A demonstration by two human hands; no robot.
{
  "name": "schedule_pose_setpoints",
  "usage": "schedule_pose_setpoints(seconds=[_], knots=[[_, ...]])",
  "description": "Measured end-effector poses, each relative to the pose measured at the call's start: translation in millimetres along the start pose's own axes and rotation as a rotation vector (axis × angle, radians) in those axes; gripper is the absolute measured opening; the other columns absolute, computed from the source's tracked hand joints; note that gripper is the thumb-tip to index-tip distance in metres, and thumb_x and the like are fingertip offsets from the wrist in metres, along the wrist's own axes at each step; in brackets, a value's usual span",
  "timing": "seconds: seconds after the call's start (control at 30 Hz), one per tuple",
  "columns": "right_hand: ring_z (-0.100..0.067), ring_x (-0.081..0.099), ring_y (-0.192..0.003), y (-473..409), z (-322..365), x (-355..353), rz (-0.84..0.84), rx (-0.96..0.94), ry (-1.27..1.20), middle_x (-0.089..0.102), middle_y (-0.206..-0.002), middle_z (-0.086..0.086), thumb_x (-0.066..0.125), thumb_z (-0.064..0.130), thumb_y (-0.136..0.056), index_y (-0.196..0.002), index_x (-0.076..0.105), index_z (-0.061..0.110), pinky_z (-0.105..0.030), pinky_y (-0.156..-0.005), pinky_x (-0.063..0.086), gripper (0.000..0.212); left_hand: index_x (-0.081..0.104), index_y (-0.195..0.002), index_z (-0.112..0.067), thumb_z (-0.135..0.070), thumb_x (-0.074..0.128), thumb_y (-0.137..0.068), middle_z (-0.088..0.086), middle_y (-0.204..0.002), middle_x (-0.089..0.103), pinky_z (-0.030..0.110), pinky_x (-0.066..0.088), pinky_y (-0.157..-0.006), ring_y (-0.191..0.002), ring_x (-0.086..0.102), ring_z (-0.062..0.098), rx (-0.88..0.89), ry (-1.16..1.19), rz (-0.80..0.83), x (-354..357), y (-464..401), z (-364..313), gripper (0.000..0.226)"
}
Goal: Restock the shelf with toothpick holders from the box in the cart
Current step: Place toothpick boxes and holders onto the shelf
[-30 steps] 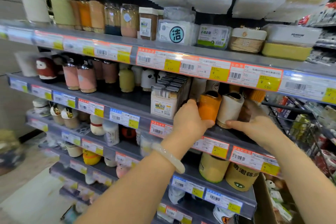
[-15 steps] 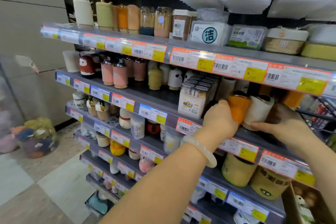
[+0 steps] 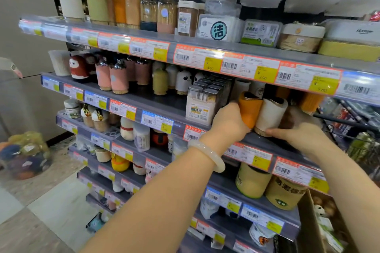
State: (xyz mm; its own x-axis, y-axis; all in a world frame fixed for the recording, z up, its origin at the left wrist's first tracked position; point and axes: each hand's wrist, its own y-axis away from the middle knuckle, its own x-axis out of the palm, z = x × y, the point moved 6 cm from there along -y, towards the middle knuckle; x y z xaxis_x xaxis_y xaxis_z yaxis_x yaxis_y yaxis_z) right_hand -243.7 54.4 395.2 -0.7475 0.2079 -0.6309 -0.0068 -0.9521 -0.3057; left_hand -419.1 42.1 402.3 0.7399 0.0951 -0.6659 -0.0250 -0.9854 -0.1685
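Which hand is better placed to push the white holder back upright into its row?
Right. The right hand already touches the base of the tilted white toothpick holder on its open side. The left hand is wrapped around the orange toothpick holder, between it and the toothpick boxes.

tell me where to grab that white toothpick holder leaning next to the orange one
Grip the white toothpick holder around its mid-body, coming from the open aisle side at front right. It tilts back with its gold-rimmed top under the upper shelf, so a top grab looks cramped. The orange toothpick holder and left hand block its left; the right hand already meets its base.
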Motion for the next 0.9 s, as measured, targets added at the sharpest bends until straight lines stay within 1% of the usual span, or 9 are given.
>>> schedule_pose_setpoints(seconds=[0.13,0.23,0.33,0.4,0.5,0.57,0.7,0.8,0.9], knots=[[-0.027,0.054,-0.115,-2.6,3.3,1.0,-0.007,0.039,-0.010,0.057,-0.129,-0.009,0.086,0.014,-0.064,-0.127,0.049,0.012,-0.042,-0.098,0.043,0.072,0.055,-0.113,-0.007,-0.026,0.079,-0.073,0.013,-0.115,0.063,0.036,0.048,-0.084,-0.106,0.059,0.031,0.001,0.001,-0.079,-4.3,-2.1,2.8,0.051],[-0.027,0.056,-0.113,-5.0,7.9,2.9,-0.026,0.041,0.012,0.059,-0.126,-0.011,0.088,0.018,-0.060,-0.123,0.051,0.010,-0.038,-0.094,0.045,0.074,0.053,-0.114,-0.007,-0.029,0.080,-0.073,0.012,-0.115,0.063,0.034,0.046,-0.080,-0.105,0.059,0.030,0.002,-0.003,-0.136,-5.2,-3.4,4.0,0.054],[-0.026,0.054,-0.116,-5.3,11.6,3.9,-0.046,0.039,0.030,0.056,-0.129,-0.010,0.089,0.022,-0.059,-0.125,0.051,0.010,-0.034,-0.093,0.043,0.077,0.052,-0.117,-0.007,-0.034,0.078,-0.074,0.010,-0.114,0.063,0.031,0.043,-0.074,-0.105,0.058,0.029,0.026,-0.028,-0.174,-5.7,-5.3,3.7,0.056],[-0.026,0.052,-0.117,-3.1,13.0,3.9,-0.048,0.024,0.045,0.055,-0.130,-0.009,0.088,0.023,-0.061,-0.127,0.050,0.011,-0.032,-0.091,0.042,0.077,0.052,-0.116,-0.007,-0.034,0.077,-0.075,0.011,-0.114,0.062,0.031,0.044,-0.076,-0.106,0.058,0.029,0.022,-0.038,-0.156,-4.2,-7.0,5.7,0.055],[-0.024,0.053,-0.116,0.0,14.2,3.6,-0.026,0.002,0.007,0.056,-0.130,-0.009,0.085,0.018,-0.065,-0.127,0.050,0.011,-0.031,-0.089,0.041,0.071,0.056,-0.113,-0.006,-0.028,0.078,-0.075,0.012,-0.114,0.063,0.035,0.049,-0.085,-0.105,0.059,0.029,0.024,0.009,-0.123,-2.8,-10.0,10.1,0.049],[-0.024,0.052,-0.116,-0.1,14.9,3.2,-0.014,0.004,0.030,0.055,-0.130,-0.009,0.084,0.017,-0.068,-0.127,0.050,0.010,-0.029,-0.088,0.040,0.069,0.059,-0.108,-0.006,-0.026,0.078,-0.076,0.012,-0.110,0.065,0.034,0.048,-0.080,-0.101,0.060,0.029,0.023,0.012,-0.129,-3.1,-10.8,11.8,0.042],[-0.026,0.055,-0.113,-3.9,15.1,4.0,-0.014,0.035,0.068,0.058,-0.126,-0.009,0.086,0.020,-0.064,-0.124,0.051,0.011,-0.040,-0.095,0.046,0.069,0.061,-0.091,-0.007,-0.028,0.076,-0.076,0.012,-0.097,0.066,0.030,0.040,-0.067,-0.092,0.060,0.029,0.029,-0.033,-0.171,-3.6,-10.3,9.6,0.030],[-0.026,0.058,-0.110,-6.7,17.4,5.1,-0.007,0.057,0.087,0.060,-0.123,-0.008,0.087,0.021,-0.063,-0.122,0.052,0.013,-0.043,-0.095,0.048,0.070,0.053,-0.080,-0.012,-0.025,0.074,-0.079,0.011,-0.093,0.065,0.030,0.040,-0.065,-0.089,0.060,0.029,0.026,-0.097,-0.203,-4.1,-10.6,5.2,0.025],[-0.027,0.059,-0.109,-9.7,21.8,7.2,-0.003,0.054,0.099,0.061,-0.122,-0.009,0.086,0.021,-0.065,-0.120,0.054,0.012,-0.043,-0.095,0.048,0.064,0.051,-0.079,-0.014,-0.020,0.070,-0.083,0.011,-0.095,0.067,0.028,0.040,-0.065,-0.090,0.063,0.028,0.051,-0.179,-0.228,-4.1,-12.3,-0.8,0.019]])
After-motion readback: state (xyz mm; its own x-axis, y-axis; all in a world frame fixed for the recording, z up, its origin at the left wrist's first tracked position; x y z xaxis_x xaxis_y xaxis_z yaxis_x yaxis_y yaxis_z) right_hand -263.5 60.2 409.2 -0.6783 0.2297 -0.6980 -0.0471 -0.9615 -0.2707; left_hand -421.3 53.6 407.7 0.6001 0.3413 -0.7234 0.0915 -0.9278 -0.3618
